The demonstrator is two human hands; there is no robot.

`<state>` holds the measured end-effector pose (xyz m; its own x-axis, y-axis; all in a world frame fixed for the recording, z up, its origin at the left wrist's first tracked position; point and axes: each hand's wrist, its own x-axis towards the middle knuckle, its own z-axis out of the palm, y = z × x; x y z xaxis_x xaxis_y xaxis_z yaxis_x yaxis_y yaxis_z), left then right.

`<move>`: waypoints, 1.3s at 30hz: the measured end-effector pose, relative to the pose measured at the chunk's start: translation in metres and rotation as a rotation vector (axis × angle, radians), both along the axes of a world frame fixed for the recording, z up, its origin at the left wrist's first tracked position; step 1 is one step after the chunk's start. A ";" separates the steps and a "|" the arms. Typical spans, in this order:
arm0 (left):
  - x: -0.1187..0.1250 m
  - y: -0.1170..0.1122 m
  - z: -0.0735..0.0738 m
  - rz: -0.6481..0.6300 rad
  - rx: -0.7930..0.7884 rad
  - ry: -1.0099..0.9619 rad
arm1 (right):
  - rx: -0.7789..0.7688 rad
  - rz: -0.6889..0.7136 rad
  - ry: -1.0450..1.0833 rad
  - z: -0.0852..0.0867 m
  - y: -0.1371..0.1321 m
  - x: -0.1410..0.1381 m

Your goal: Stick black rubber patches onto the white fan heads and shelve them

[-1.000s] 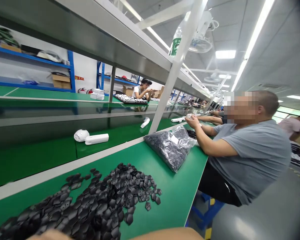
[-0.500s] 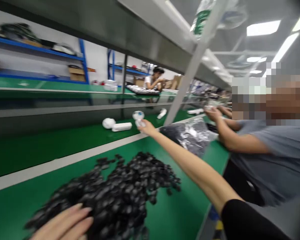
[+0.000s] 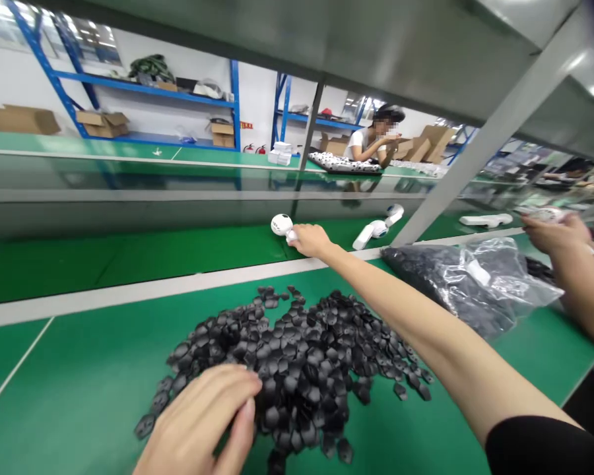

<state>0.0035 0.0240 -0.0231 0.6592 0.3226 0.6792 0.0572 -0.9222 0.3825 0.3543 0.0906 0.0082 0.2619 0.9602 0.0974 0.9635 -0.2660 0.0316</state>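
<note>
My right hand (image 3: 309,240) reaches far out over the green belt (image 3: 218,254). Its fingers are closed on the narrow end of a white round-headed handheld device (image 3: 282,224), whose ball-like head points left. Near the camera, my left hand (image 3: 202,419) hovers at the front left of a heap of small black plastic pieces (image 3: 301,359). Its fingers are bent, the thumb stands apart, and nothing shows between them. To the right of my right hand lie a similar white device (image 3: 371,233) and another white device (image 3: 395,213) behind it.
A clear plastic bag of black pieces (image 3: 455,284) lies right of the heap, beside a slanted metal post (image 3: 480,148). At the right edge, a co-worker's hands (image 3: 557,231) hold a white item. An overhead shelf (image 3: 277,39) spans the top. Another person (image 3: 369,142) sits across.
The view has swung left. My right hand has moved left from one white device, now lying on the belt, to another, which it grips. My left hand has come further into view.
</note>
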 end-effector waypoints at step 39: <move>0.004 -0.032 0.022 -0.436 -1.841 -0.448 | 0.559 0.413 1.020 0.011 -0.145 -0.175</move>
<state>0.0076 -0.0082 -0.0016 0.7808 0.6110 -0.1304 -0.3892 0.6390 0.6635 0.1789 -0.0539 0.0192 0.1458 0.8808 0.4505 0.4955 0.3291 -0.8038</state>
